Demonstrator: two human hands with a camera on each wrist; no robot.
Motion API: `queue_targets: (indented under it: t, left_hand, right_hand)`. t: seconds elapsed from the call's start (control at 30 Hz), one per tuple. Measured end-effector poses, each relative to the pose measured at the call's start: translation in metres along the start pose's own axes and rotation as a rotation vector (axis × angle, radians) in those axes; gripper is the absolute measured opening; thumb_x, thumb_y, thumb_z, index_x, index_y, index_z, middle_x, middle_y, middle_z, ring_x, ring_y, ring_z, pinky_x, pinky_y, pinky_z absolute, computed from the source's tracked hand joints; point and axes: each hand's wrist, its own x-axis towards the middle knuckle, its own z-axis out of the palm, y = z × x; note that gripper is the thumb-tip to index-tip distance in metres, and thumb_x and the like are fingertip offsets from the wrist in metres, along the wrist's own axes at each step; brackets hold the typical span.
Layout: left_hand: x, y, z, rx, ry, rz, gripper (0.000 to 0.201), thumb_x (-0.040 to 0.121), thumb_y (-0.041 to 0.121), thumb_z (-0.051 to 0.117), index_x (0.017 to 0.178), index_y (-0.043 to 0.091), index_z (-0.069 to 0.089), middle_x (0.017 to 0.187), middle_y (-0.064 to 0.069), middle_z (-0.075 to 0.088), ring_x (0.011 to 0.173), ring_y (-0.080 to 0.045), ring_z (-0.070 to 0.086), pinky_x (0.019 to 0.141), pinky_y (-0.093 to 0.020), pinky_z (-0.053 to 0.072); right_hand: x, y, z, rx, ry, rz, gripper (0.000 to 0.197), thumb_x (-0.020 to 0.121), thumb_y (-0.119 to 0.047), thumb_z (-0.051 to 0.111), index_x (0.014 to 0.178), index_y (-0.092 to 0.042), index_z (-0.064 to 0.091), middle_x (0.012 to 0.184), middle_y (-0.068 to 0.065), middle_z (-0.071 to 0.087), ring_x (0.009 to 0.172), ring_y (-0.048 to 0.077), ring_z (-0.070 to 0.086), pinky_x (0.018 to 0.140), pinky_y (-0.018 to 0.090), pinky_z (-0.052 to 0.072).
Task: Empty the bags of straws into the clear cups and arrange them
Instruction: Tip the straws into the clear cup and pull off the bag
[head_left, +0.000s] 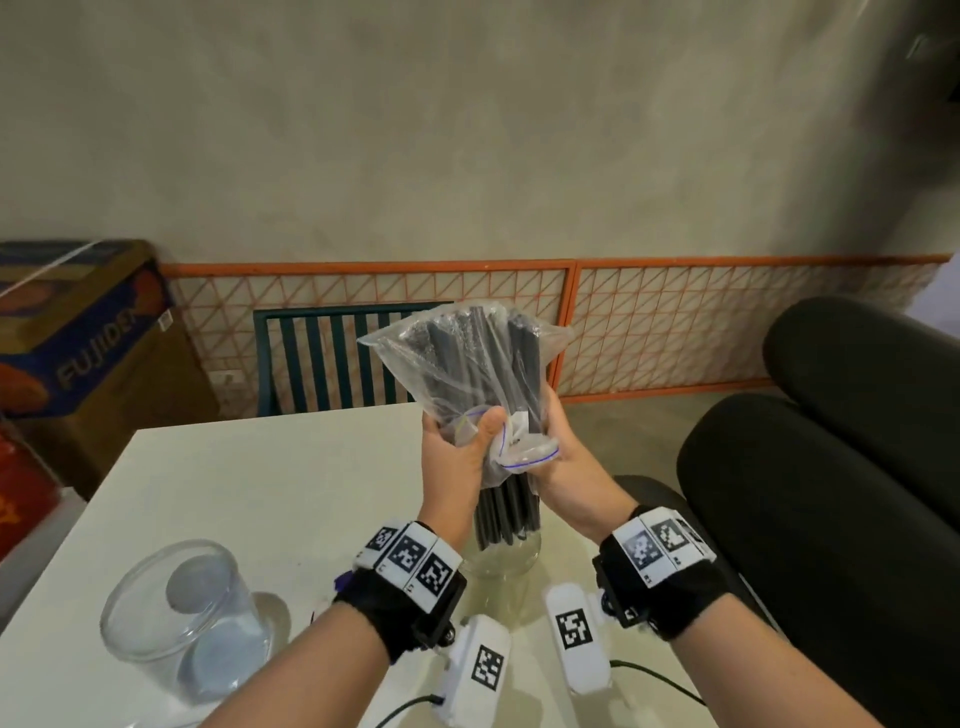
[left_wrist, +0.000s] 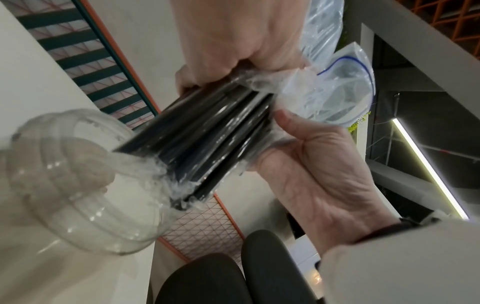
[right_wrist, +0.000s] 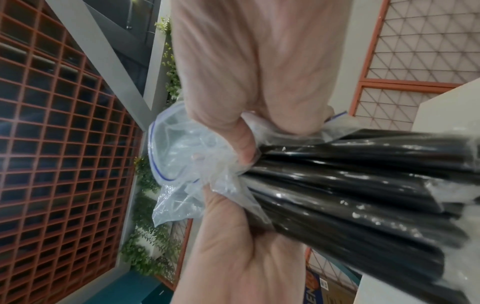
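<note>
A clear zip bag of black straws is held upended above the white table. My left hand and right hand both grip it round its gathered mouth, thumbs curled in. Black straws stick out below the hands into a clear cup standing between my wrists. In the left wrist view the straws reach the cup's mouth, and the bag's blue-lined opening flaps loose. The right wrist view shows both hands squeezing the bag around the straws. A second clear cup stands empty at front left.
A dark green slatted chair stands behind the table's far edge. Black padded cushions lie close on the right. A printed cardboard box sits at the left, with an orange mesh fence along the wall.
</note>
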Motion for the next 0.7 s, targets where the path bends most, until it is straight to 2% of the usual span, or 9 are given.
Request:
queue_targets:
  t: [0.13,0.2,0.3,0.4,0.47,0.5,0.57,0.6,0.7]
  left_hand:
    - [-0.001,-0.013,0.001,-0.018,0.018,0.025,0.033,0.078,0.015,0.071,0.106,0.015,0.053,0.095,0.001,0.067,0.079,0.0,0.068,0.077,-0.018,0.055]
    - [0.0,-0.019,0.0,0.01,0.009,0.034,0.035,0.079,0.014,0.07,0.108,0.012,0.052,0.093,0.005,0.066,0.075,0.005,0.067,0.07,-0.011,0.053]
    - [0.001,-0.025,-0.003,0.039,0.009,0.013,0.038,0.079,0.014,0.069,0.111,0.007,0.05,0.092,0.004,0.065,0.083,-0.006,0.067,0.073,-0.011,0.053]
    - [0.009,-0.028,-0.008,0.062,-0.062,-0.021,0.055,0.078,0.019,0.069,0.122,-0.002,0.046,0.11,-0.012,0.066,0.099,-0.02,0.065,0.085,-0.023,0.054]
    - [0.015,-0.027,-0.015,0.113,-0.125,-0.037,0.057,0.076,0.019,0.071,0.123,0.002,0.043,0.112,-0.009,0.064,0.098,-0.014,0.064,0.087,-0.024,0.053]
    - [0.017,-0.025,-0.019,0.147,-0.179,-0.057,0.06,0.076,0.019,0.073,0.124,0.006,0.04,0.113,-0.004,0.063,0.097,-0.008,0.062,0.083,-0.019,0.053]
    - [0.02,-0.022,-0.028,0.197,-0.31,-0.109,0.069,0.07,0.019,0.078,0.125,0.015,0.036,0.115,0.005,0.06,0.096,0.002,0.059,0.074,-0.011,0.051]
    - [0.021,-0.019,-0.033,0.222,-0.372,-0.12,0.072,0.069,0.015,0.079,0.124,0.021,0.034,0.115,0.01,0.058,0.098,0.005,0.056,0.074,-0.01,0.05]
    - [0.025,-0.012,-0.045,0.308,-0.451,-0.12,0.078,0.069,0.012,0.079,0.127,0.03,0.029,0.118,0.018,0.054,0.107,0.005,0.053,0.09,-0.016,0.045]
  right_hand:
    - [0.0,0.015,0.001,0.074,0.039,-0.009,0.066,0.087,-0.007,0.061,0.139,-0.034,0.031,0.132,0.012,0.058,0.122,0.028,0.056,0.104,0.047,0.043]
    - [-0.001,0.021,0.0,0.097,0.038,-0.002,0.064,0.088,-0.002,0.058,0.138,-0.033,0.033,0.131,0.013,0.058,0.121,0.028,0.057,0.1,0.039,0.048]
    - [-0.003,0.026,-0.002,0.137,0.01,0.023,0.069,0.083,-0.003,0.061,0.137,-0.034,0.032,0.132,0.012,0.058,0.122,0.027,0.056,0.095,0.03,0.049]
    - [0.0,0.03,-0.003,0.135,0.008,0.03,0.067,0.081,-0.01,0.065,0.134,-0.037,0.035,0.132,0.014,0.058,0.122,0.028,0.056,0.096,0.031,0.049]
    - [0.004,0.033,-0.002,0.12,0.029,0.025,0.065,0.083,-0.012,0.067,0.134,-0.036,0.036,0.134,0.014,0.056,0.123,0.029,0.055,0.101,0.037,0.047]
    - [0.005,0.035,-0.003,0.111,0.05,0.015,0.063,0.084,-0.009,0.065,0.133,-0.036,0.038,0.134,0.012,0.056,0.123,0.028,0.055,0.102,0.039,0.046]
    - [0.003,0.038,-0.005,0.135,0.098,0.017,0.063,0.079,0.0,0.057,0.126,-0.04,0.046,0.126,0.001,0.061,0.114,0.019,0.061,0.096,0.035,0.051]
    - [0.002,0.04,-0.006,0.145,0.105,0.012,0.063,0.076,0.002,0.055,0.122,-0.042,0.049,0.121,-0.004,0.063,0.108,0.014,0.064,0.091,0.032,0.054]
    - [0.003,0.041,-0.004,0.133,0.132,-0.008,0.063,0.073,0.001,0.057,0.117,-0.043,0.052,0.117,-0.007,0.064,0.102,0.011,0.065,0.085,0.029,0.057]
